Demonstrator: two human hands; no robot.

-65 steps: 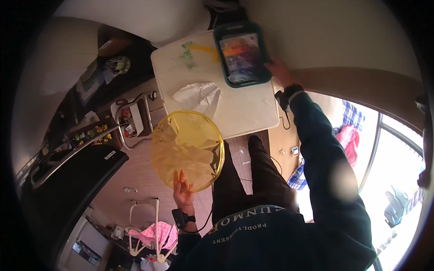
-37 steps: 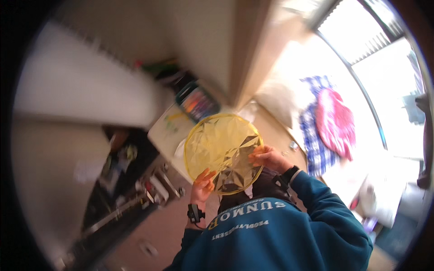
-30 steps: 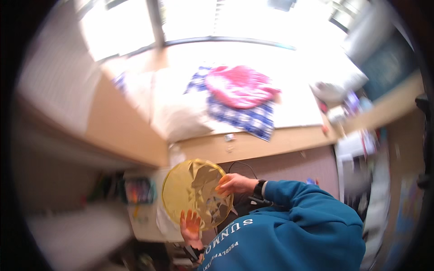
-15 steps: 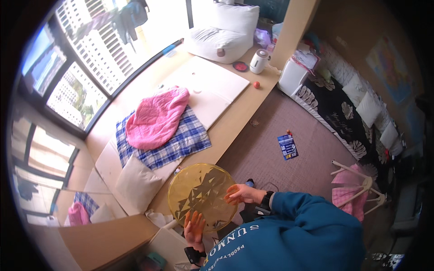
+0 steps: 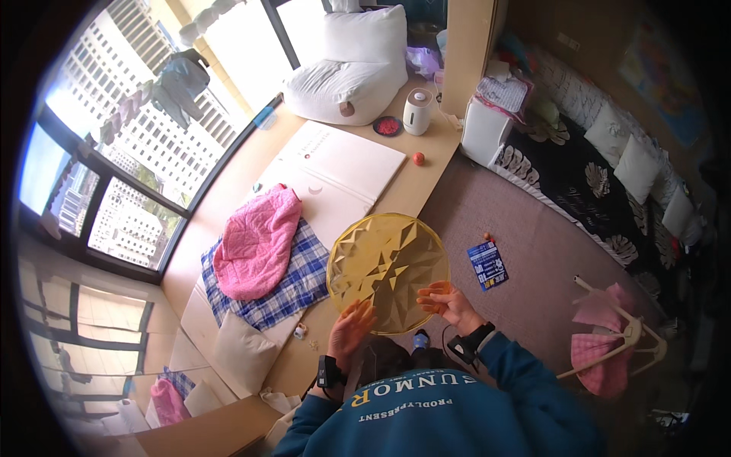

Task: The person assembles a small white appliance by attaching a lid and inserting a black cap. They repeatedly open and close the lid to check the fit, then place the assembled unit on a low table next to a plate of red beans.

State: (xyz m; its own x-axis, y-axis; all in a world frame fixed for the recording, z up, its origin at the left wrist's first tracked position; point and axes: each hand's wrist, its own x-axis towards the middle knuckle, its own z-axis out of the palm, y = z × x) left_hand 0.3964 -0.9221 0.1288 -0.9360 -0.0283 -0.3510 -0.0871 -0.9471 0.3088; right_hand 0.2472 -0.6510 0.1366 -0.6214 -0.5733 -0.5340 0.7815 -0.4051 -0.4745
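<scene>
A large round disc [image 5: 388, 259] of translucent amber plastic, with a faceted, gem-like pattern, is held up in front of my body. My left hand [image 5: 350, 329] grips its near left edge, and my right hand [image 5: 451, 306] grips its near right edge. The fingers look orange through the plastic, so they lie behind it. Both hands are closed on the rim. Beyond the disc, the bay-window platform and the floor show.
A pink quilted cover [image 5: 259, 244] lies on a blue checked cloth [image 5: 308, 286] beside a folded white mat [image 5: 335, 164]. A white appliance [image 5: 418, 112] stands farther back. A blue printed sheet [image 5: 486, 266] lies on the floor, with a pink folding stool [image 5: 609, 343] at right.
The disc has moved right and farther away from the platform's near end, both hands going with it. My view has turned, and my body now sits more centrally below the disc.
</scene>
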